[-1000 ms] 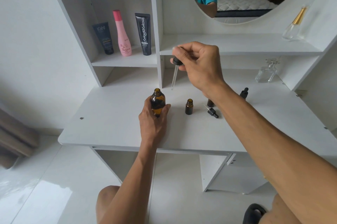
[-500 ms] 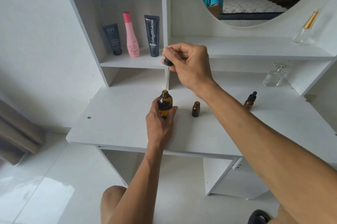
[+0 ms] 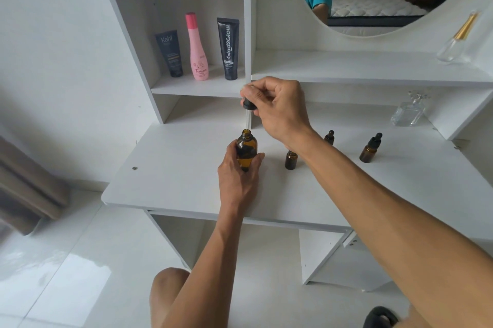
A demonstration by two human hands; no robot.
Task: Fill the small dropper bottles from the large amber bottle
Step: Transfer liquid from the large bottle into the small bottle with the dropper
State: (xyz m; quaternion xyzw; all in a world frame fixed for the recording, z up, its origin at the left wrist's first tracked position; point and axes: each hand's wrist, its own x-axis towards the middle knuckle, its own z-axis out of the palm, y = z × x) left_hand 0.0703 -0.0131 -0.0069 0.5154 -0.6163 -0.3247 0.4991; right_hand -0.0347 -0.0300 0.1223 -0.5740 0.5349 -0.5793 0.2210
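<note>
The left hand (image 3: 237, 175) grips the large amber glass bottle (image 3: 246, 150) upright on the white desk (image 3: 173, 167). The right hand (image 3: 277, 108) pinches a black-capped glass dropper (image 3: 248, 111) above its open neck.

Our left hand (image 3: 237, 175) curled, gripping, forearm reaching up from below. Our right hand (image 3: 277, 108) raised, fingertips (image 3: 249, 94) pinching, arm stretched across.

Tubes (image 3: 169, 53) (image 3: 227, 48) read Kahf, Glad2Glow — pink bottle (image 3: 197, 48), Tamara.

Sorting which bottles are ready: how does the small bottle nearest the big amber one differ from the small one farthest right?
The nearest small bottle is open, with no cap; the far-right bottle wears a black dropper cap, so it stands taller. Both are amber and upright on the desk.
</note>
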